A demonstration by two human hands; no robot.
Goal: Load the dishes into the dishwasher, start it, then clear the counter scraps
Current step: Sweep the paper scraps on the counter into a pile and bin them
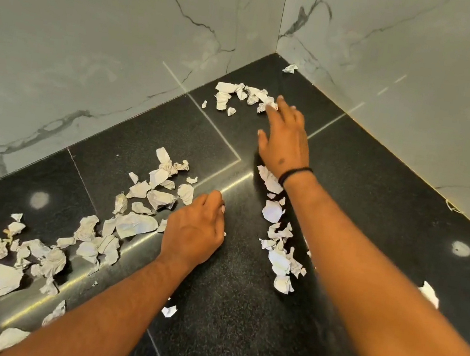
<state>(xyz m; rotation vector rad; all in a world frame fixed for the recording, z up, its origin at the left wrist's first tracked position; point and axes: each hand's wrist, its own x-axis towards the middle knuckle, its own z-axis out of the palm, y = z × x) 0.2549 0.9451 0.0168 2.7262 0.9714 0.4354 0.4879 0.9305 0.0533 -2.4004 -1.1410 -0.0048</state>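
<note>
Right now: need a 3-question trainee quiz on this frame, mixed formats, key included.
1. True or false: the right hand reaches toward the far scrap cluster near the corner.
2. The counter is: A white marble, B black speckled stone, C wood.
3. Fill in: the black band sits on the ___ wrist.

Key: 1 true; 2 B; 3 right.

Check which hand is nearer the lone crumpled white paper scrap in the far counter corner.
Right. The right hand reaches toward the far cluster, fingertips a short way in front of the lone crumpled white paper scrap. The left hand rests on the black counter much nearer the person.
</note>
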